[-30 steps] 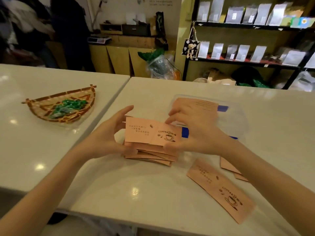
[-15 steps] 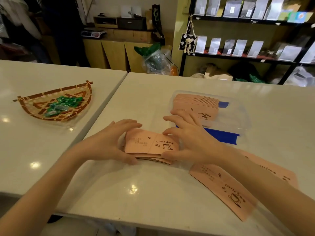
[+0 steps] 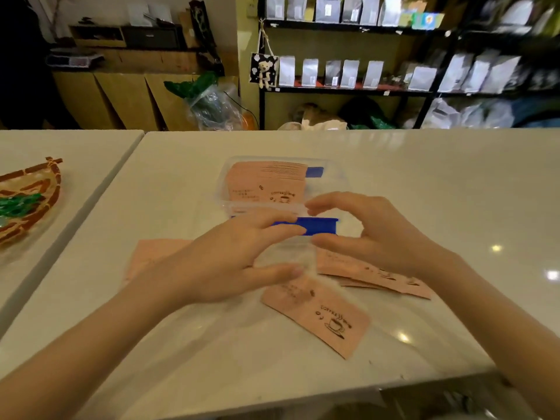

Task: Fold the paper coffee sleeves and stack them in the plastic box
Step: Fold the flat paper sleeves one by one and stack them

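both hands hover with fingers spread and curled, gripping nothing. the left hand (image 3: pixel 230 262) is palm down, its fingers (image 3: pixel 281 230) reaching toward the blue clip (image 3: pixel 321 226) on the near wall of the plastic box, thumb stretched out below. the right hand (image 3: pixel 375 237) faces it, thumb and forefinger apart in an open c shape, fingertips (image 3: pixel 315 204) over the near rim of the box. whether either hand touches the box cannot be told.

nearest the camera, a single flat sleeve (image 3: pixel 318 316) lies at an angle on the white table (image 3: pixel 454 192), printed side up with a coffee cup drawing. just beyond it, under the right wrist, a small pile of flat sleeves (image 3: pixel 375 275) fans out to the right. under the left hand another pile of pink sleeves (image 3: pixel 157 253) shows at the left, mostly covered by the hand and blurred.

past the hands stands the clear plastic box (image 3: pixel 222 195), with a stack of folded sleeves (image 3: pixel 266 181) inside, filling its left part; a second blue clip (image 3: pixel 315 171) shows at its far side.

on the neighbouring table to the left, a woven basket (image 3: pixel 39 201) holds green wrapped pieces (image 3: pixel 15 204). in the background, a black shelf (image 3: pixel 348 90) carries rows of silver pouches.
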`<state>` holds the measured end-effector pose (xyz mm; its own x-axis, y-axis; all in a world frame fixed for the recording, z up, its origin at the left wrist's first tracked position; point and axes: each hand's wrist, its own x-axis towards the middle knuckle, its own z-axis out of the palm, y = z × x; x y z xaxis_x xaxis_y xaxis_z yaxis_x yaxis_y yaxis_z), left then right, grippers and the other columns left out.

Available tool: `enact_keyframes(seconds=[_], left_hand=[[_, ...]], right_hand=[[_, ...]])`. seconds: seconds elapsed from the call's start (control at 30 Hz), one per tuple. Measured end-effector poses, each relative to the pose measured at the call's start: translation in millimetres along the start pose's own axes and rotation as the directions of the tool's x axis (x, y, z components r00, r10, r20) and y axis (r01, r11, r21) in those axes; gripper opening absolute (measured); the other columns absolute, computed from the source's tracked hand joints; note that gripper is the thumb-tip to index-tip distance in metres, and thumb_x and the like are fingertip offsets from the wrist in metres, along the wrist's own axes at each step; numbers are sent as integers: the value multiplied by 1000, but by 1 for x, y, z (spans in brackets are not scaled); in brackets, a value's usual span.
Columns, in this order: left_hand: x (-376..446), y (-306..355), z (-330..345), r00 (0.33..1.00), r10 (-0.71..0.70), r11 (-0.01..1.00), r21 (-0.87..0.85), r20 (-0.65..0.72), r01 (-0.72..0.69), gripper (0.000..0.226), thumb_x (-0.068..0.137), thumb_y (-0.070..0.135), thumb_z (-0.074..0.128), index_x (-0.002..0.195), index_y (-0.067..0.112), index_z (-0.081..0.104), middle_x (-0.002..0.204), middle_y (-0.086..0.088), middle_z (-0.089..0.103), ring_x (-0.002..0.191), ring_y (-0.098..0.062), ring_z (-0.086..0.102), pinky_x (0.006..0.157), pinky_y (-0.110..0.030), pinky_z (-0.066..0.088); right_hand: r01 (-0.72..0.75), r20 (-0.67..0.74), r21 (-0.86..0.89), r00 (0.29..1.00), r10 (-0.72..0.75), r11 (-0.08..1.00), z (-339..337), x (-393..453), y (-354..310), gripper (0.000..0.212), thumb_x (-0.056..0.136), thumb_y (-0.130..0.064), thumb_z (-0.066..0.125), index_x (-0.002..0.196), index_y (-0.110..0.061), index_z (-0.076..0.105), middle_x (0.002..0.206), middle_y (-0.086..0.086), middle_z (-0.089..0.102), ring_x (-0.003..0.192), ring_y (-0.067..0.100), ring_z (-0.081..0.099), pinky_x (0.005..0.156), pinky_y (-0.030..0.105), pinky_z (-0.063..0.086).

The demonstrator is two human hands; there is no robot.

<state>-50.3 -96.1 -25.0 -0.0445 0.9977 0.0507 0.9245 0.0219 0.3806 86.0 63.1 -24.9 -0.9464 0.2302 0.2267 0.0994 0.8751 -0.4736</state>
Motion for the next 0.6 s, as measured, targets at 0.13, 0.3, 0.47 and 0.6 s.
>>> enact_keyframes(seconds=[0.13, 0.3, 0.47, 0.6], left_hand=[[16, 9, 22, 984, 40, 998, 49, 176, -49, 75, 73, 65, 46, 133, 50, 4, 139, 34, 1, 126, 12, 1, 106, -17, 10], [19, 10, 40, 957, 11, 989, 140, 290, -54, 91, 67, 70, 49, 135, 43, -4, 137, 32, -12, 126, 12, -13, 107, -20, 1], [18, 5, 44, 954, -32, 976, 216, 298, -35, 97, 65, 72, 47, 138, 37, -5, 147, 22, -12, 125, 9, -19, 102, -20, -5], [19, 3, 45, 956, -40, 977, 213, 290, -24, 91, 65, 72, 47, 138, 38, 4, 148, 22, -10, 127, 9, -17, 101, -22, -4]], right_hand=[[-155, -19, 13, 988, 155, 988, -10, -34, 28, 50, 75, -50, 57, 121, -35, 44, 114, -18, 55, 102, -5, 47, 72, 4, 36], [-271, 88, -105, 956, 281, 957, -3, -63, 56, 74, 69, -54, 63, 132, -26, 35, 139, -6, 38, 126, 8, 28, 99, 21, 20], [-281, 148, -235, 936, 320, 930, 7, -71, 74, 92, 62, -74, 47, 137, -24, 28, 148, -5, 25, 136, 12, 11, 107, 28, 9], [-257, 106, -207, 953, 283, 944, 8, -69, 79, 83, 62, -68, 53, 131, -23, 39, 143, -2, 36, 133, 14, 20, 105, 28, 14]])
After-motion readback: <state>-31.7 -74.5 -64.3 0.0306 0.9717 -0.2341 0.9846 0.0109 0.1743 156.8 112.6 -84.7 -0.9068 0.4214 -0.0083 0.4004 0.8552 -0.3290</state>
